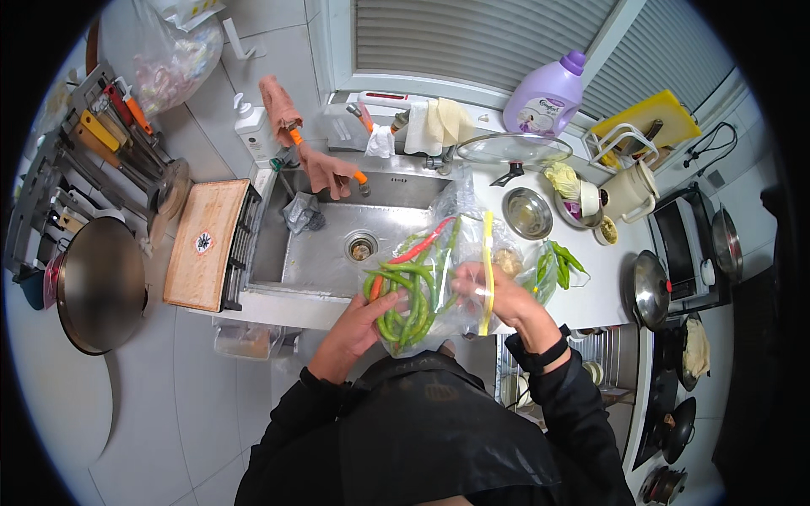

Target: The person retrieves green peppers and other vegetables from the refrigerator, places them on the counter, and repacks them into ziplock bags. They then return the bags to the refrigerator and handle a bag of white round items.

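A clear zip-lock bag with a yellow zip strip hangs in front of me, over the sink's front edge. Long green chili peppers fill it, along with a bright red one and an orange-red one. My left hand grips the bag's left side from outside, thumb across the peppers. At the open end, my right hand reaches past the zip strip with bent fingers behind the plastic. Pepper tips lie close to those fingers; whether they pinch one is blurred by the film.
Behind the bag is a steel sink. A cutting board stands left of it. Rightward on the counter are a metal bowl, a glass lid, another bag of green peppers and a domed pan lid.
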Demonstrator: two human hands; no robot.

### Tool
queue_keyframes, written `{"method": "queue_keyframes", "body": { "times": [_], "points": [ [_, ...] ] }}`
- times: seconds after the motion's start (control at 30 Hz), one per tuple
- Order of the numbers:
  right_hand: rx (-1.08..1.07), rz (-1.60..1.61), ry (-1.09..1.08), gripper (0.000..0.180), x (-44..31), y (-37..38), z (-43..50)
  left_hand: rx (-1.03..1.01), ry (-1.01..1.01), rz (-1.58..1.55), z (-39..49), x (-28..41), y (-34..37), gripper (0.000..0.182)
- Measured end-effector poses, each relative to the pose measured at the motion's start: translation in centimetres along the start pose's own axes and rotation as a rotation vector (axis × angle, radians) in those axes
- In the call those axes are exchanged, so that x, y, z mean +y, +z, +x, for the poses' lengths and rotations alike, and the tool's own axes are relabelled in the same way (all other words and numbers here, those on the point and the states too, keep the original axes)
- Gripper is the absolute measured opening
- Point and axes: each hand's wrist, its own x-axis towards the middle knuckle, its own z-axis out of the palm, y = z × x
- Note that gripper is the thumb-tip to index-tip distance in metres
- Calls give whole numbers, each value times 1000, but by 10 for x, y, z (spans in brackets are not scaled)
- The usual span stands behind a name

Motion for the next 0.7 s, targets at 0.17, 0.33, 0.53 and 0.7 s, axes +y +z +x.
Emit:
{"method": "queue_keyframes", "body": {
  "times": [0.17,0.33,0.53,0.7],
  "points": [
    [25,253,2,21,-1,-19,-8,22,88,-146,-6,-6,-17,50],
    [104,465,16,12,-3,-34,-20,4,159,-194,-14,-12,-41,55],
    [157,419,-42,7,-3,-41,-21,202,320,-332,-65,-16,-100,53],
    [73,248,27,6,-8,7,45,497,622,-401,-188,-51,-143,53]
  ]
}}
